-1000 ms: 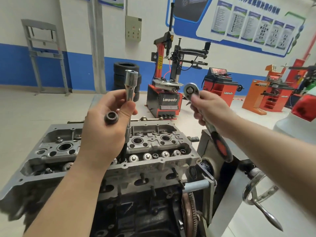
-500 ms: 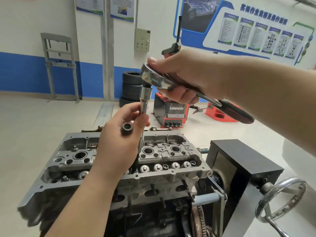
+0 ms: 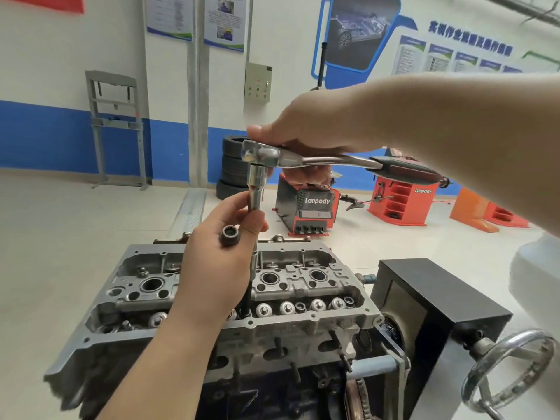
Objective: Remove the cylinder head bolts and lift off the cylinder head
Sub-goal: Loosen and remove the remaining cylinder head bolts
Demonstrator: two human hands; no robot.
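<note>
**Workshop surroundings behind the engine stand**

On the far wall runs a blue stripe [image 3: 45, 137], and above it hang two posters [image 3: 194, 19]. A grey control box [image 3: 257, 82] is fixed on the wall, right of a grey vertical column [image 3: 198, 86]. At the far left stands a grey metal frame [image 3: 116, 128] on the pale floor [image 3: 60, 237]. A stack of black tyres [image 3: 231, 166] stands near the column. Right of the tyres is a red and black machine [image 3: 306, 207] with the word "Lanpody". Further right stands a red cabinet [image 3: 404, 201] with the same word, then an orange ramp-like piece [image 3: 472, 212]. On the right wall is a large blue information board [image 3: 454, 47].
</note>
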